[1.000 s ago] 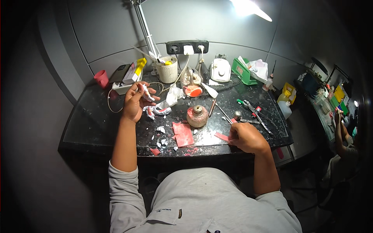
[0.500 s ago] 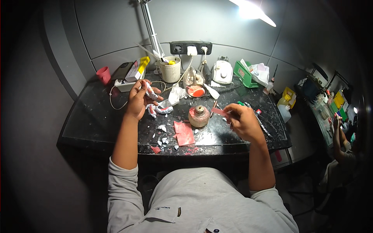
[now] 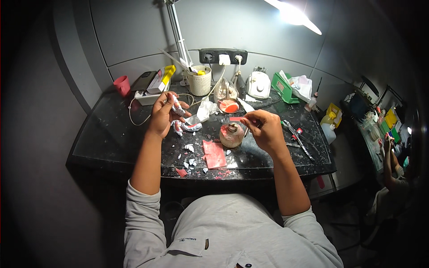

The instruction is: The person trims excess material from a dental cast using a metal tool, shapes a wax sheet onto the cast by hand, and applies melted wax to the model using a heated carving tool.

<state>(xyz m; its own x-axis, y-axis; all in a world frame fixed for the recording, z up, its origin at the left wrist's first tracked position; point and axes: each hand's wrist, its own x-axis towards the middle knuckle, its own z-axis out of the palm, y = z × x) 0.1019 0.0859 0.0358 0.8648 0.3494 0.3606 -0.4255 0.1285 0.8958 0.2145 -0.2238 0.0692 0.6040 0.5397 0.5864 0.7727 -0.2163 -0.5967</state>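
Observation:
My left hand (image 3: pixel 161 115) is closed around a small white plaster dental cast (image 3: pixel 178 106), held up over the left part of the black bench. A narrow pink wax strip (image 3: pixel 235 119) is pinched by its right end between the fingertips of my right hand (image 3: pixel 267 130). The strip lies level just above the neck of a round glass spirit burner (image 3: pixel 231 138); no flame can be made out. In front of the burner lies a pink wax sheet (image 3: pixel 214 155). Beneath my left hand rests another white and pink cast piece (image 3: pixel 192 127).
White plaster crumbs (image 3: pixel 189 147) litter the bench. Behind stand a dish of red-orange material (image 3: pixel 229 106), a woven cup of tools (image 3: pixel 199 84), a white machine (image 3: pixel 258 85) and a green box (image 3: pixel 283 88). Metal tools (image 3: pixel 301 142) lie right. Another person (image 3: pixel 392 165) works far right.
My right hand has moved left, bringing the wax strip from the burner's right side to above its neck. The left hand still holds the cast, tilted slightly differently.

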